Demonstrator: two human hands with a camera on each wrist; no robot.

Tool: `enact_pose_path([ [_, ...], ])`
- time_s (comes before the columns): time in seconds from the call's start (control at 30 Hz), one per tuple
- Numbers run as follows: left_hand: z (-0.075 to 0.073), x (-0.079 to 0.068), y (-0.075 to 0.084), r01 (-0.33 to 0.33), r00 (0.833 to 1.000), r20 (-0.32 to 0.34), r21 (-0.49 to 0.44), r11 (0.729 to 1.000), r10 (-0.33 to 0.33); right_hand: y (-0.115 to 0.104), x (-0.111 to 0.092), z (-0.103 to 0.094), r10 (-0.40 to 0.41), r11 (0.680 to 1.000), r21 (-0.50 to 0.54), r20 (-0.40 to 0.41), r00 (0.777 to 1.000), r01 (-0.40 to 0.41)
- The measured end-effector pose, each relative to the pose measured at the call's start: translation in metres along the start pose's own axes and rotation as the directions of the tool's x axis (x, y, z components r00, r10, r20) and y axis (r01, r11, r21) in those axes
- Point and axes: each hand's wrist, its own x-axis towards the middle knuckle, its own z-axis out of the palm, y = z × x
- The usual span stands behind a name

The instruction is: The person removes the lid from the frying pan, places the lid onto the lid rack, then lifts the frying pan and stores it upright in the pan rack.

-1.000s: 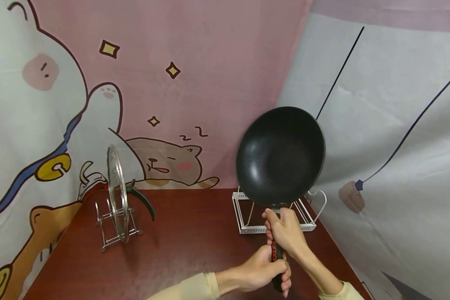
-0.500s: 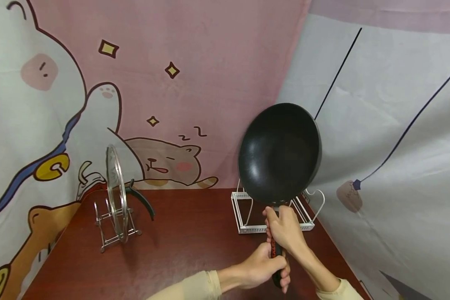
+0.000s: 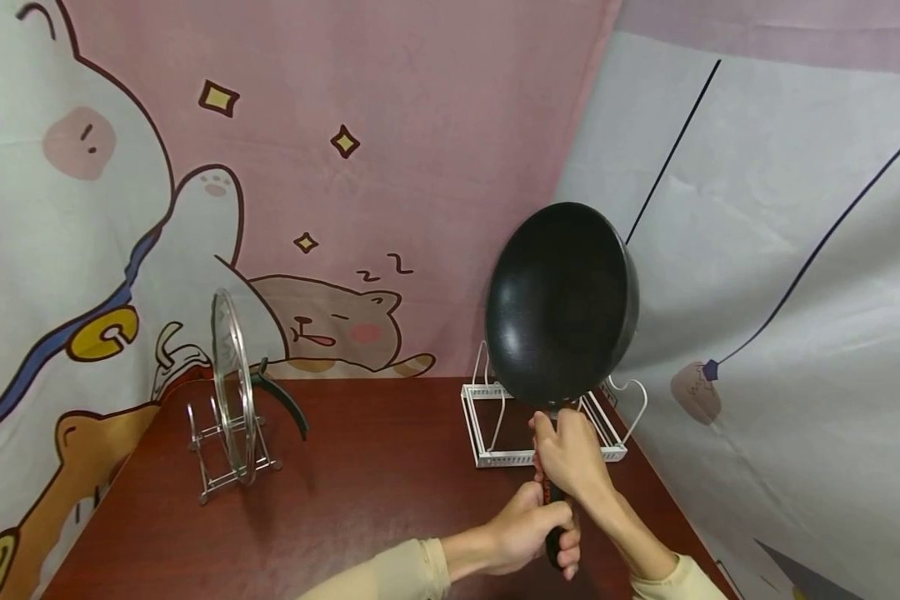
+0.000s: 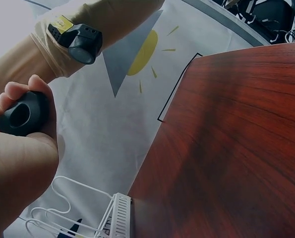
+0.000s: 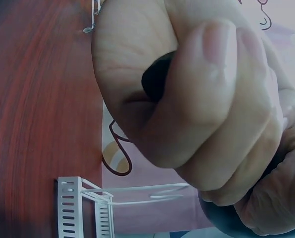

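A black wok (image 3: 558, 304) is raised at the right, its dark inside facing me and turned somewhat sideways. My right hand (image 3: 576, 458) grips its handle (image 3: 555, 542) close to the pan. Lower down, my left hand (image 3: 528, 533) is wrapped round the handle near its end. In the left wrist view the black handle end (image 4: 42, 106), with a hole in it, pokes out of the curled fingers. The right wrist view has the curled right fingers (image 5: 202, 99) over a dark part of the handle. Behind the hands stands a white wire rack (image 3: 506, 458).
At the left of the red-brown table (image 3: 367, 475), a glass lid (image 3: 232, 392) with a dark curved handle (image 3: 288, 400) stands upright in a metal wire stand (image 3: 228, 480). A cartoon-printed cloth (image 3: 435, 167) hangs behind and at the right.
The wok has turned, so its opening looks narrower, and it has risen slightly. Both hands keep their grip on the handle and have shifted up a little.
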Motion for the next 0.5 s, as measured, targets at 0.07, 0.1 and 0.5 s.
enact_pose_path([
  [0.07, 0.0003, 0.0005, -0.0005, 0.003, 1.0, -0.007, -0.008, 1.0, -0.003, 0.0011, 0.0003, 0.0007, -0.009, 1.0, -0.024, -0.005, 1.0, 0.009],
  [0.1, 0.0004, 0.0008, -0.0007, 0.005, 1.0, -0.011, -0.011, 1.0, -0.005, 0.0016, 0.0003, 0.0009, -0.011, 0.999, -0.037, -0.007, 1.0, 0.011],
  [0.5, 0.001, 0.0019, -0.0025, 0.06, 0.997, -0.051, -0.079, 0.995, -0.064, 0.003, 0.0011, 0.0027, -0.023, 0.991, -0.132, -0.029, 0.999, 0.019],
])
